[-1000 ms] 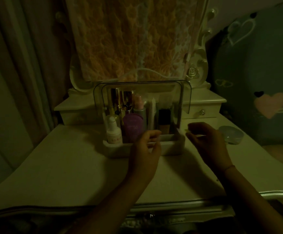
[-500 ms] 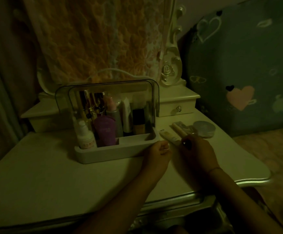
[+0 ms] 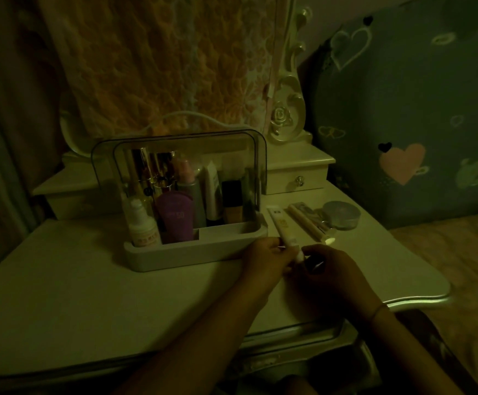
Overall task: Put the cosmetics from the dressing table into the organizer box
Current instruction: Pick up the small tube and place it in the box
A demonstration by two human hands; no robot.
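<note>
Both hands are meeting near the front right corner of the organizer box. After them comes the big dressing table, which is lying pale under everything. The box is sitting on it with its clear lid standing up, and bottles and tubes are standing inside. The left hand is pinching the low end of a white cream tube, which is slanting up beside the box. The right hand is curling at the tube's cap end, but its grip is too dark to tell. Further right, a long stick-shaped tube is lying just beside a round compact.
</note>
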